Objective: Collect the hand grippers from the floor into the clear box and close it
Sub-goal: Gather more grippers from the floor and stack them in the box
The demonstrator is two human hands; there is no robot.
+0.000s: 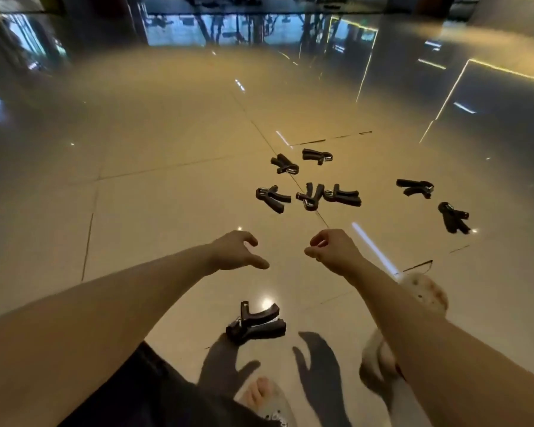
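Stiffness is what I would expect of the hand grippers point(309, 196): each is two dark padded handles splayed in a V from a metal spring coil. They look light enough to gather several in one fist and unlikely to suffer from a knock. The padded handles seem the sure place to take hold; the shiny coil end would likely be slicker.

They lie scattered over the floor point(167, 180). A cluster of five sits at twelve o'clock from the hands, two outliers point(415, 188) lie apart at two o'clock, and a nearer pair point(255, 325), touching and seemingly crossed over each other, is at six o'clock by the feet. No clear box is in view, so where they must go cannot be told.

The left hand point(241, 251) reaches forward with fingers loosely bent and thumb out, holding nothing. The right hand point(333, 248), just beside it, has its fingers curled toward the thumb, and nothing shows within them. Neither touches a gripper.

The floor is glossy pale tile with thin dark joints, streaked with reflected light, so a nudged gripper may well skid. Far off at twelve o'clock stand glass and dark frames, too blurred to name. A pale fuzzy shape point(426, 291) at four o'clock is unclear
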